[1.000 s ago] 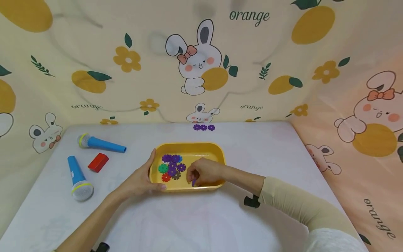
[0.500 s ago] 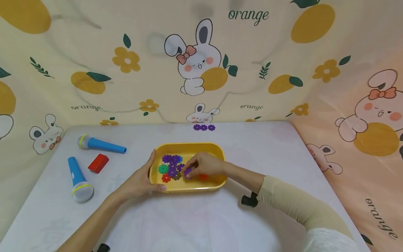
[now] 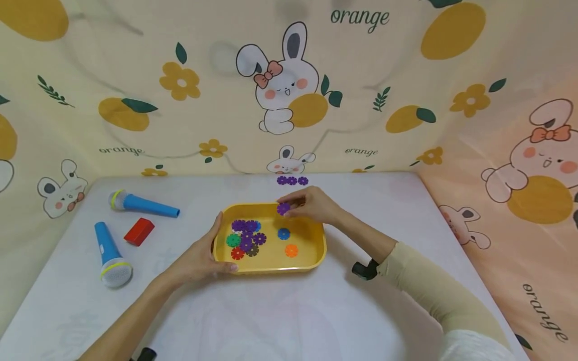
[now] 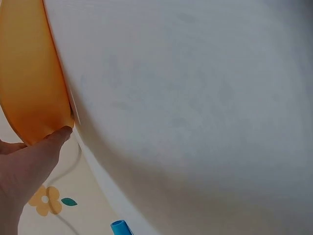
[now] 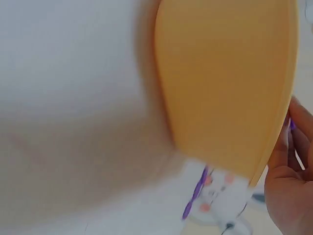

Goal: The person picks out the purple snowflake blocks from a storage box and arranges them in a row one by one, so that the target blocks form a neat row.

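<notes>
My right hand [image 3: 311, 204] pinches a purple snowflake disc [image 3: 283, 208] over the far rim of a yellow tray [image 3: 311, 260]. At the tray's left end my left hand [image 3: 198, 258] grips the wall, thumb along the front. Inside, on the left, lies a cluster of purple discs [image 3: 246, 243] with a green disc [image 3: 233, 240], a red disc [image 3: 237, 252] and a dark grey disc [image 3: 253, 250]. A blue disc [image 3: 283, 233] and an orange disc [image 3: 291, 250] lie apart on the right. Beyond the tray, purple discs [image 3: 292, 181] form a row.
Two blue toy microphones [image 3: 151, 206] lie on the left of the white table [image 3: 253, 321], one near the back and one closer. Between them and the tray is a red block [image 3: 139, 231]. A patterned cloth [image 3: 203, 115] hangs behind the table.
The right hand has lifted a purple disc from inside the tray and carried it to the far rim. The blue and orange discs now show. The left hand stays on the tray.
</notes>
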`<state>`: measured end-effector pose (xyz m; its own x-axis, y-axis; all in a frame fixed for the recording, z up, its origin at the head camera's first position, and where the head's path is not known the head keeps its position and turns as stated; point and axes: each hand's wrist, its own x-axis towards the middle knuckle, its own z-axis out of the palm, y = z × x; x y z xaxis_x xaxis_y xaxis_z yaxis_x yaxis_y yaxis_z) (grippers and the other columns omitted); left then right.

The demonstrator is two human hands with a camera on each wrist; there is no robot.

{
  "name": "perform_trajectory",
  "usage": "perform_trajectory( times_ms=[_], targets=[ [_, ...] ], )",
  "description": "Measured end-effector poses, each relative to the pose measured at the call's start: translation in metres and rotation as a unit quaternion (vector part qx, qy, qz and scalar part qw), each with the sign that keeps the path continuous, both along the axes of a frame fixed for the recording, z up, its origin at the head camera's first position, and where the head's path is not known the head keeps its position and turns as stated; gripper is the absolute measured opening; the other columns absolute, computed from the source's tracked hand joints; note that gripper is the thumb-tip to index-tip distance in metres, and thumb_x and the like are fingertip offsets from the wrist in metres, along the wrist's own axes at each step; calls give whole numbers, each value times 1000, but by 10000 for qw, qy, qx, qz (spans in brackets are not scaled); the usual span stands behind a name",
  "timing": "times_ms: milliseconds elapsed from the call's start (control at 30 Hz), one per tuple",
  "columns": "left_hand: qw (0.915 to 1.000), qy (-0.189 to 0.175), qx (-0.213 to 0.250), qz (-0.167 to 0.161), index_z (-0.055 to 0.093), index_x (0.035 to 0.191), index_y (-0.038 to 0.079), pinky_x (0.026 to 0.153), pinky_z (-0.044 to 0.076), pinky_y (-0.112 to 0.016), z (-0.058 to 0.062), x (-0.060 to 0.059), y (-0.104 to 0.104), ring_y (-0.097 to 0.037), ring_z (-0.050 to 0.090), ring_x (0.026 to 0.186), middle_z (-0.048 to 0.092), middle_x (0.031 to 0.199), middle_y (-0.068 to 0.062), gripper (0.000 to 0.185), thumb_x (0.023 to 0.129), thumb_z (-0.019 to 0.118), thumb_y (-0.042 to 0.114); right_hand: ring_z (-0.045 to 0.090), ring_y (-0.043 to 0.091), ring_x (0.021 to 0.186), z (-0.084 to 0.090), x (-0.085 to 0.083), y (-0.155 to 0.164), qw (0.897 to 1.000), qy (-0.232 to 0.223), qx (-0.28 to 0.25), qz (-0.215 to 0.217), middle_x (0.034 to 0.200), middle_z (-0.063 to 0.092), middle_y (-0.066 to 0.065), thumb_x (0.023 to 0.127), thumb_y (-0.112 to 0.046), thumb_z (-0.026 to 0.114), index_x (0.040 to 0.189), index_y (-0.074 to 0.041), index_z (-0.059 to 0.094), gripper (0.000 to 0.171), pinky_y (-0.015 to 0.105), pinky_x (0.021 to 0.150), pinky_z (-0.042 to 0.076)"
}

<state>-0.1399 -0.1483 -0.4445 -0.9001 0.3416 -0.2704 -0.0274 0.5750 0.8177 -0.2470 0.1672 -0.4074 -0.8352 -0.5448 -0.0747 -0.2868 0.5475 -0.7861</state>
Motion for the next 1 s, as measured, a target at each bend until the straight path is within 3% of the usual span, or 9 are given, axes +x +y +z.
perform_trajectory(
  times_ms=[200, 333, 500, 633, 833, 1000],
  targets=[
    [10000, 66, -37, -27, -13, 159, 21, 116, 25, -56, 0, 0, -1, -44, 15, 148, 4, 166, -16, 130, 76, 86, 40, 67, 18, 90, -5, -26, 24, 9970, 288, 158, -699, 107, 75, 3, 90, -18, 75, 125, -12, 71, 36, 28, 81, 57],
    [9999, 117, 2, -72, -13, 159, 20, 116, 23, -57, 2, -1, -1, -45, 14, 148, 4, 166, -17, 130, 76, 86, 40, 67, 21, 99, -10, -44, 41, 9941, 364, 95, -1022, 118, 71, 8, 92, -20, 73, 128, -12, 69, 38, 33, 87, 57],
    [9999, 96, 17, -100, -13, 159, 20, 116, 22, -57, 2, -2, -1, -45, 14, 148, 4, 166, -18, 130, 77, 86, 40, 66, 21, 101, -23, -65, 60, 9869, 421, 152, -1550, 122, 70, 10, 92, -20, 73, 129, -11, 68, 39, 30, 85, 57],
    [10000, 46, 16, -55, -12, 159, 21, 116, 23, -57, 1, -2, -2, -45, 14, 148, 5, 166, -17, 130, 76, 86, 39, 65, 21, 99, -34, -81, 69, 9810, 321, 237, -1899, 121, 70, 10, 92, -19, 73, 129, -11, 68, 38, 27, 81, 56],
    [10000, -11, 13, -21, -13, 159, 20, 116, 23, -57, 1, -1, -1, -45, 15, 148, 5, 166, -18, 130, 76, 86, 39, 62, 23, 103, -52, -97, 76, 9764, 170, 337, -2126, 124, 68, 13, 94, -17, 70, 129, -8, 67, 36, 33, 91, 55],
    [10000, -22, 27, -9, -12, 159, 21, 116, 23, -56, 0, 0, -2, -44, 15, 148, 5, 166, -16, 130, 76, 87, 38, 64, 21, 89, -58, -102, 75, 9714, -164, 401, -2333, 115, 71, 12, 94, -20, 71, 128, -11, 68, 36, 26, 81, 57]
  ],
)
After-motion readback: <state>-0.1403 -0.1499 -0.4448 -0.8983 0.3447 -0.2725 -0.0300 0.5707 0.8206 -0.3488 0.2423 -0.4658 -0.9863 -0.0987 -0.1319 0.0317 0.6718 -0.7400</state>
